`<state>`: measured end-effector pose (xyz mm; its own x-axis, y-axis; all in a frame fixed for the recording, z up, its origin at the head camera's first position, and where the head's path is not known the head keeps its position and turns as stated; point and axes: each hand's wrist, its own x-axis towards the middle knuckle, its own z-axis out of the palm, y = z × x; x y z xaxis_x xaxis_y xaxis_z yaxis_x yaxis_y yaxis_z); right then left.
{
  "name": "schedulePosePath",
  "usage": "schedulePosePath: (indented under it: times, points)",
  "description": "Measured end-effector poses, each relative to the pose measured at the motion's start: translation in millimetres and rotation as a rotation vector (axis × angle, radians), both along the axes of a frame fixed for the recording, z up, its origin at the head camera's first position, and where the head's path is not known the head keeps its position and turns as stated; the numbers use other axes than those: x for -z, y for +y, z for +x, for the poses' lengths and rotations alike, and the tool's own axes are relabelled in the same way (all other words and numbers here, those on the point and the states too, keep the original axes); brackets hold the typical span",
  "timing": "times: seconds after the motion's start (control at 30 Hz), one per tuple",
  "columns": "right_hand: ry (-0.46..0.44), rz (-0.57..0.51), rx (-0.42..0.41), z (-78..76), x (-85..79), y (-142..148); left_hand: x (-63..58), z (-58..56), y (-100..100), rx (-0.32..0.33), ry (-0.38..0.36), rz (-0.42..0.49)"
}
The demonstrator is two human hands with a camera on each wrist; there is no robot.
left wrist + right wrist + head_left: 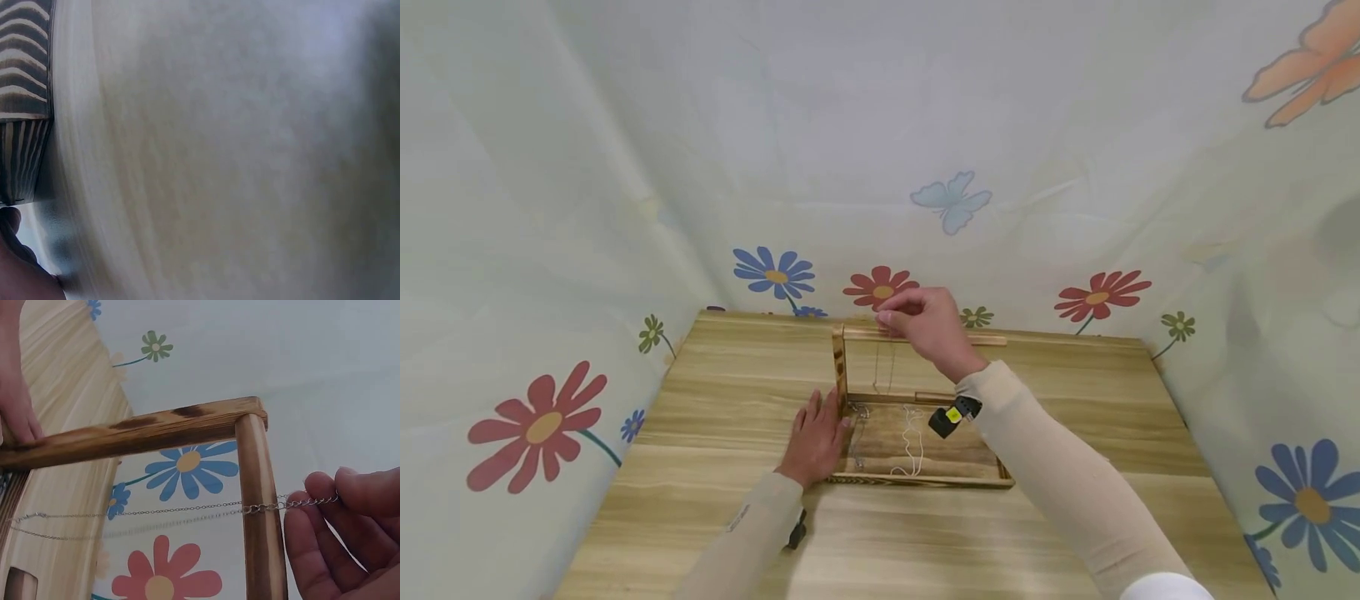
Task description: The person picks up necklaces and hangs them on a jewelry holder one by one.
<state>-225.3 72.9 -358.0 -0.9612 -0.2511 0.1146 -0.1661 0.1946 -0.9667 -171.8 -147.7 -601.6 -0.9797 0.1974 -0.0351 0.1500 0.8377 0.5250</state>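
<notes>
A wooden jewelry stand has a tray point(958, 454), an upright post point(840, 367) at its left and a crossbar point(861, 334) on top. My right hand point(928, 325) is at the crossbar and pinches the end of a silver chain necklace point(262, 507) between thumb and forefinger. The rest of that necklace passes the bar and hangs toward the tray. My left hand point(816, 437) lies with fingers extended at the tray's left edge, touching the stand near the post's base. Only part of the left hand point(25, 275) shows in the left wrist view, below the striped wood.
Inside the tray lie a thin white strand point(913, 446) and another thin chain point(859, 450) at the left. The stand is on a wood-grain table point(715, 400). A flowered cloth backdrop point(820, 150) rises behind the table and at both sides.
</notes>
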Motion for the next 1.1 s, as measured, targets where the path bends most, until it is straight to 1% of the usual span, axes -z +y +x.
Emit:
schedulePosePath:
  times: [0.13,0.2,0.27,0.5,0.67,0.73,0.8,0.9,1.03,1.1]
  points:
    - [0.157,0.209,0.038,1.2,3.5,-3,0.6,0.7,0,-0.002,0.001,-0.005]
    - [0.230,0.285,0.048,2.2,3.9,-4,0.2,0.2,0,-0.004,0.006,-0.002]
    - [0.277,0.337,0.053,3.1,4.5,-6,0.1,0.3,0,-0.003,0.008,0.007]
    - [0.345,0.442,0.047,4.5,5.2,-8,1.6,0.5,0,0.000,0.011,0.007]
    - [0.389,0.514,0.032,1.7,12.2,-8,1.1,0.0,0,0.000,0.012,0.012]
    - [0.386,0.525,0.026,1.0,15.3,-7,1.4,0.2,0,0.001,0.008,0.009]
    - [0.372,0.510,0.026,1.2,17.0,-6,1.6,0.2,0,0.002,0.002,0.008]
    - [0.357,0.457,0.041,2.7,18.3,-4,2.2,-0.1,0,0.001,-0.005,0.006]
    - [0.362,0.355,0.075,5.5,19.7,0,3.1,-1.7,-1,-0.001,-0.005,0.003]
    - [0.363,0.334,0.080,6.6,19.9,1,4.1,-2.7,-1,-0.005,-0.003,0.003]
